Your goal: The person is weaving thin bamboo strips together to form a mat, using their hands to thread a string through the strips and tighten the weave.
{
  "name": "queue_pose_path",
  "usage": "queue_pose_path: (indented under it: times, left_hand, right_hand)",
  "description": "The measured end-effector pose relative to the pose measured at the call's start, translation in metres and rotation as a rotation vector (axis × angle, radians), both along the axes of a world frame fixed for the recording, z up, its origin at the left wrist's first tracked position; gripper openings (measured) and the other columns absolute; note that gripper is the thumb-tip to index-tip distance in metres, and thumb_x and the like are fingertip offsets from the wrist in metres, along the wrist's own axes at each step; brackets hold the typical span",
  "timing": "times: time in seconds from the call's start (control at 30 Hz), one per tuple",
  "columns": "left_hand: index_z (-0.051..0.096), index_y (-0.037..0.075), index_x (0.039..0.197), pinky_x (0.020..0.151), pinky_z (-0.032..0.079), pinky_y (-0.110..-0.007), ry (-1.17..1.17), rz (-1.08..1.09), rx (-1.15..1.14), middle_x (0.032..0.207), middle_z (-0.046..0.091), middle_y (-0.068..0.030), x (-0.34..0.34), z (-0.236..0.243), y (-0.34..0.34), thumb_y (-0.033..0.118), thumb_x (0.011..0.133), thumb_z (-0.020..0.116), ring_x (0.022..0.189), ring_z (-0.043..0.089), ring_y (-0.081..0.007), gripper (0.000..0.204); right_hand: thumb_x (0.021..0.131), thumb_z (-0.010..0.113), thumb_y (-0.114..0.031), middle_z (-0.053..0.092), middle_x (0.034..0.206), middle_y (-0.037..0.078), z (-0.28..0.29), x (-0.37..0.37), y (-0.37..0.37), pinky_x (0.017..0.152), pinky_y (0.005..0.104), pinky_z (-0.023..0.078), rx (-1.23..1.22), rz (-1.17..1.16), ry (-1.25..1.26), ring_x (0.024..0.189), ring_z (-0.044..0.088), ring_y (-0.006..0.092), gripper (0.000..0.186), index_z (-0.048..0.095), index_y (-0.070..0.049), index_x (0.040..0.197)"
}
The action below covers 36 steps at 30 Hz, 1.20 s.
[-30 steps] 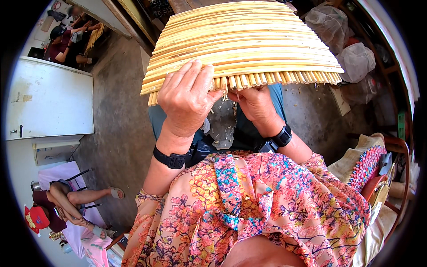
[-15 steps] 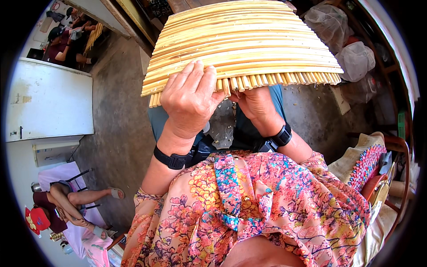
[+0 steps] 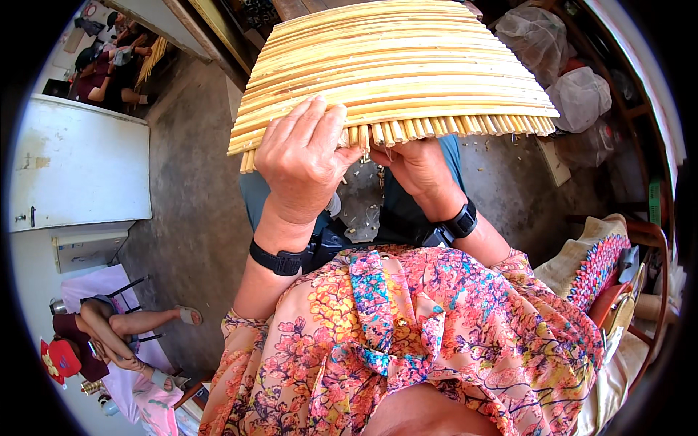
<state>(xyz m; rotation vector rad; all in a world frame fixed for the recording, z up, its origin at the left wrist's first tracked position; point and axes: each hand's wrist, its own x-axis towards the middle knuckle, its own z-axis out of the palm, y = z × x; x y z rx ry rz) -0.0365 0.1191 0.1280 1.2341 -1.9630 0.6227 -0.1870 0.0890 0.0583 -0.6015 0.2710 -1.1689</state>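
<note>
A mat of thin yellow reed-like stalks (image 3: 392, 65) spreads out in front of me, its near edge raised above my knees. Short cut stalk ends poke out from under that edge. My left hand (image 3: 302, 156) is closed on the near edge toward its left end, fingers lying over the top and thumb against the stalk ends. Close beside it, my right hand (image 3: 425, 174) is closed at the underside of the same edge. Its fingertips are partly hidden below the mat, and something thin like a thread shows near them.
Small stalk scraps lie on the concrete floor (image 3: 363, 196) between my legs. Clear plastic bags (image 3: 582, 98) hang at the right. A chair with a colourful cushion (image 3: 600, 269) stands beside me. People sit at the lower left and far upper left, near a white cabinet (image 3: 80, 160).
Both hands and the near edge of the mat have shifted very slightly left. My left thumb has moved a little along the stalk ends; both hands stay at the edge.
</note>
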Motion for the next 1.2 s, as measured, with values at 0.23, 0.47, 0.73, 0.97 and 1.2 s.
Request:
queue_pose_path:
  times: [0.23,0.47,0.73,0.97,1.2]
  left_hand:
    - [0.064,0.007,0.089,0.072,0.049,-0.033,-0.005,0.011,0.02,0.09,0.065,-0.0111,-0.001,0.0,-0.001,0.023,0.047,0.076,0.087,0.063,-0.0244,0.047]
    - [0.063,0.007,0.089,0.071,0.048,-0.034,-0.001,0.01,0.04,0.091,0.065,-0.0101,-0.002,0.001,-0.001,0.024,0.048,0.076,0.087,0.063,-0.0237,0.046]
    - [0.066,0.005,0.086,0.076,0.049,-0.034,0.006,-0.001,0.101,0.09,0.067,-0.0117,-0.004,0.005,-0.001,0.022,0.058,0.077,0.087,0.064,-0.0255,0.034]
    - [0.067,0.005,0.087,0.075,0.049,-0.033,-0.009,-0.005,0.055,0.09,0.067,-0.0115,-0.001,0.006,-0.001,0.023,0.058,0.076,0.087,0.064,-0.0257,0.036]
    - [0.066,0.005,0.089,0.075,0.049,-0.033,-0.042,-0.013,0.06,0.091,0.066,-0.0116,-0.004,0.009,0.001,0.023,0.059,0.076,0.087,0.064,-0.0256,0.037]
  right_hand:
    - [0.077,0.058,0.003,0.054,0.078,0.002,0.001,-0.001,0.001,0.05,0.0257,0.035,0.034,0.02,-0.006,0.059,0.046,0.0116,0.021,0.054,-0.004,0.096]
    - [0.078,0.058,0.002,0.053,0.074,0.001,0.005,0.0,0.006,0.048,0.0255,0.036,0.044,-0.011,0.047,0.056,0.045,0.0102,0.017,0.055,-0.005,0.093]
    - [0.082,0.061,-0.004,0.055,0.067,0.002,0.001,-0.006,0.003,0.044,0.0233,0.037,-0.094,-0.067,0.353,0.053,0.049,0.009,0.005,0.059,-0.005,0.086]
    - [0.089,0.057,-0.016,0.052,0.057,-0.002,0.002,-0.016,-0.001,0.042,0.0194,0.032,-0.323,0.035,0.483,0.045,0.043,0.0049,0.013,0.06,-0.007,0.081]
    - [0.09,0.056,-0.016,0.048,0.054,-0.003,-0.002,-0.013,0.006,0.041,0.0197,0.027,-0.222,0.004,0.456,0.044,0.037,0.0048,0.014,0.061,-0.007,0.08]
